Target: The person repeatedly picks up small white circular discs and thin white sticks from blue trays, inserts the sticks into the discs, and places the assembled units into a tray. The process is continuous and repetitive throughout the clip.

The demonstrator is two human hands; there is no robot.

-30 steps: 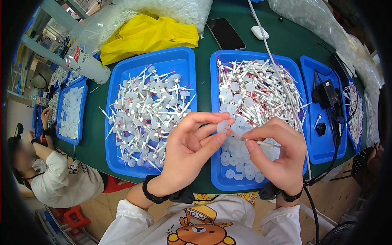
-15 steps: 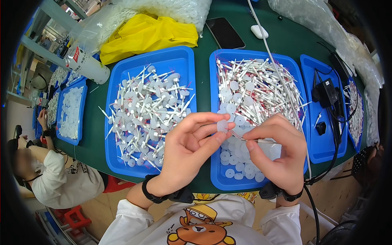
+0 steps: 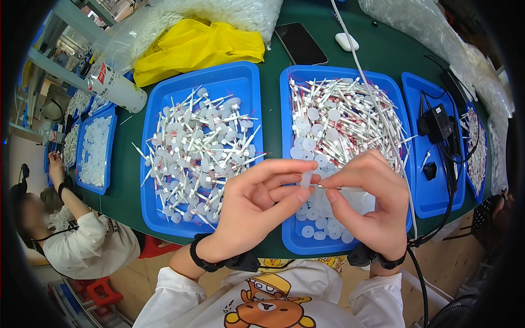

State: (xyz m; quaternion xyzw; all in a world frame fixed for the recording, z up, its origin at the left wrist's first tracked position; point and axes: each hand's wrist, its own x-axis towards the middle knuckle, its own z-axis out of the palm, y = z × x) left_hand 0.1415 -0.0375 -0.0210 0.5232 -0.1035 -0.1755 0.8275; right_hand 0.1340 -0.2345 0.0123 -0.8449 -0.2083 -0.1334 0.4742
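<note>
Between the thumb and fingers of my left hand [image 3: 262,191] is a translucent white plastic disc [image 3: 307,179], turned nearly edge-on. My right hand [image 3: 369,197] pinches a thin white rod [image 3: 350,188], its tip pointing left at the disc's middle. Whether the tip has entered the disc is too small to tell. Both hands are above the right blue tray [image 3: 289,240], which holds loose discs [image 3: 322,224] at the near side and a heap of white rods with red wires [image 3: 350,120] behind. The left blue tray [image 3: 156,98] holds rods with discs on them [image 3: 197,147].
A yellow bag [image 3: 202,49], a phone [image 3: 301,44], a white case [image 3: 346,41] and a white cup [image 3: 117,87] lie behind the trays. Another blue tray [image 3: 424,199] holds a black adapter [image 3: 437,123] with cables. A white cable crosses the right tray. A co-worker [image 3: 87,240] sits at left.
My left fingers have turned the disc from face-on to nearly edge-on. The rod in my right hand has come up against it. At left, the co-worker's arm has shifted.
</note>
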